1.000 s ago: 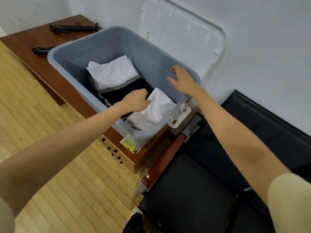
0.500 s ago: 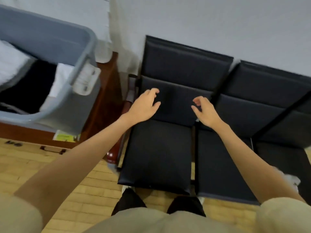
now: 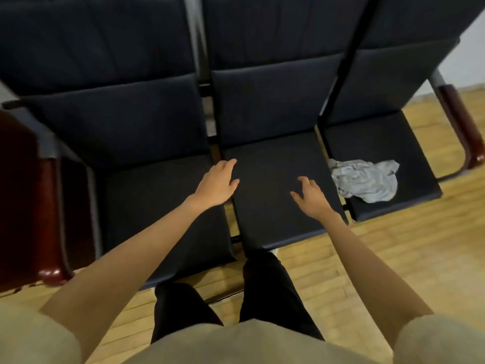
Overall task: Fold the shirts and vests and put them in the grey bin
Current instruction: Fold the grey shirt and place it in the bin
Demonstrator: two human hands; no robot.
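Black seat (image 3: 275, 185) under both hands, left hand (image 3: 217, 183) & right hand (image 3: 311, 197) fingers spread, holding nothing, grey garment (image 3: 367, 182) crumpled nearby

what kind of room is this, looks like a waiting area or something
Probably a waiting room or office lobby: a row of linked black padded seats on a metal frame, dark red wooden armrests at the ends, and a light wood plank floor. A crumpled grey garment lies on the right seat.

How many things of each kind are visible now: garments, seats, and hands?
Garments: 1, a crumpled grey garment on the right seat.
Seats: 3, with the left seat and middle seat bare.
Hands: 2, left hand and right hand, both holding nothing.
Total: 6
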